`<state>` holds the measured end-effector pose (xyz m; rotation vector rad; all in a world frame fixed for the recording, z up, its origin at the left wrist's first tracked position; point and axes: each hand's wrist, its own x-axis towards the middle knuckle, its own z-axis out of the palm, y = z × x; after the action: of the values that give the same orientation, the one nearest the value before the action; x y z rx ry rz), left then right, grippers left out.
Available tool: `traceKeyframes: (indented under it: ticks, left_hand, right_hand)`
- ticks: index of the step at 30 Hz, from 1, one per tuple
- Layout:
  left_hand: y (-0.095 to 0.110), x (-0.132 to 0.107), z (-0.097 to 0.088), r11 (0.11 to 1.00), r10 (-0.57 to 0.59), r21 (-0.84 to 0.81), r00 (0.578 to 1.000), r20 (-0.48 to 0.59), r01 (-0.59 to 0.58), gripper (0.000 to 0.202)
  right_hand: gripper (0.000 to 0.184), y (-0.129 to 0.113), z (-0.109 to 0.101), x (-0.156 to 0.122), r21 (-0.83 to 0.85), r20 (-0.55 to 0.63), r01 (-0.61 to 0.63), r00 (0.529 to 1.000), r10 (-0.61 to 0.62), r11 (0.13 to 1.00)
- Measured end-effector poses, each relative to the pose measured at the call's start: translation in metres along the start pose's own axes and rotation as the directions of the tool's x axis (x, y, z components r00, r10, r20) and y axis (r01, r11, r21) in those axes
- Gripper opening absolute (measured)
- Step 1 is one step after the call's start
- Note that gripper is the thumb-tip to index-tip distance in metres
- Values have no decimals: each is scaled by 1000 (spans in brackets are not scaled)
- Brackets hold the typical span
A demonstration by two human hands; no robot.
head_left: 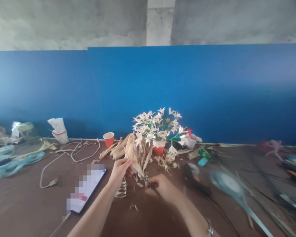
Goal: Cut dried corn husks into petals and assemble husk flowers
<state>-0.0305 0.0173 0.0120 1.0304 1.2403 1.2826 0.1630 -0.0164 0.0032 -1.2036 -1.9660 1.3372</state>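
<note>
Near the middle of the table, my left hand (122, 169) is closed in a pinch. A bit of pale dried corn husk seems to be between its fingertips, mostly hidden. My right hand (161, 187) is wrapped round a slim dark scissors-like tool (151, 187), whose tip points up and left toward my left fingers. Just behind both hands spreads a heap of dried corn husks (122, 148). White husk flowers (150, 128) on green stems stand in a red and white paper cup (159, 149). Small husk scraps (134, 206) lie below my hands.
At left are a phone (90, 189), a white cable (43, 172) and a red paper cup (109, 140). To the right lie a black glue gun (196, 181) with its cord, a pale blue ribbon roll (228, 182) and a green item (206, 154). A blue partition (148, 85) rises behind.
</note>
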Motion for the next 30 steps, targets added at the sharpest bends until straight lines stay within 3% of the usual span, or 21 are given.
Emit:
traceKeyframes:
  ticks: [30]
  left_hand:
    - [-7, -7, 16, 948, -30, -318, 986, -166, -24, 35]
  right_hand:
    - [23, 13, 7, 7, 72, -78, -47, 996, 53, 996]
